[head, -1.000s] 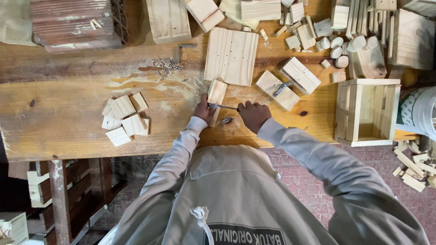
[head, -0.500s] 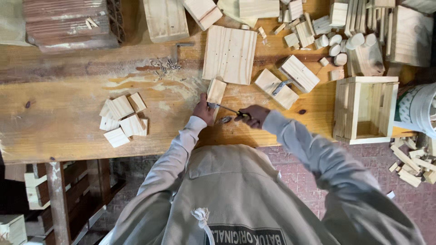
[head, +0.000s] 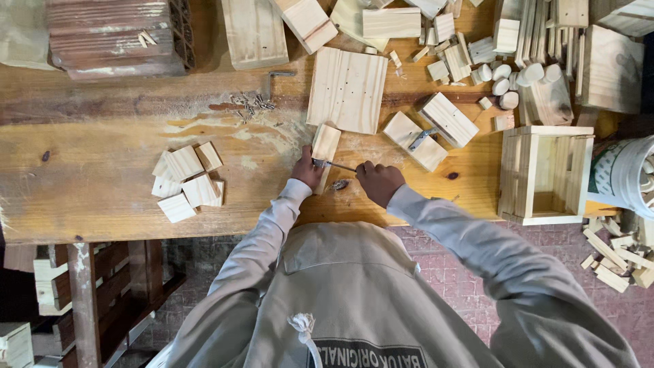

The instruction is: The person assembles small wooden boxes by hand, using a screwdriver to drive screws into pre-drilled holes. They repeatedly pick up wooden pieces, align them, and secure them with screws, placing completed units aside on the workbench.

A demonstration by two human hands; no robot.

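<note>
A small pine block [head: 325,146] is held down on the desk [head: 102,170] by the left hand [head: 308,168], whose fingers are pressed on its near end; the right hand [head: 379,181] is clenched round the handle of a thin metal tool [head: 335,164], whose shaft runs from that fist to the block's near end beside the left hand. What kind of tool it is cannot be told. The block is judged light, stiff and dry, unlikely to slip on the rough desk but easily split near an edge, so it is best gripped by its long sides, clear of the tool's tip. The tool is judged rigid and slim, and is best taken by the handle. Just beyond the block a slatted panel [head: 347,90] lies flat, touching or nearly touching its far end. To the right two longer blocks [head: 436,126] lie with a small metal piece on one of them, and an open crate [head: 543,174] stands near the desk's edge. A heap of flat squares [head: 187,180] is spread to the left, well apart, and loose screws [head: 251,103] with a bent key are scattered behind. A small dark object [head: 338,184] lies between the hands, and it is the only thing close enough to get in the way.
</note>
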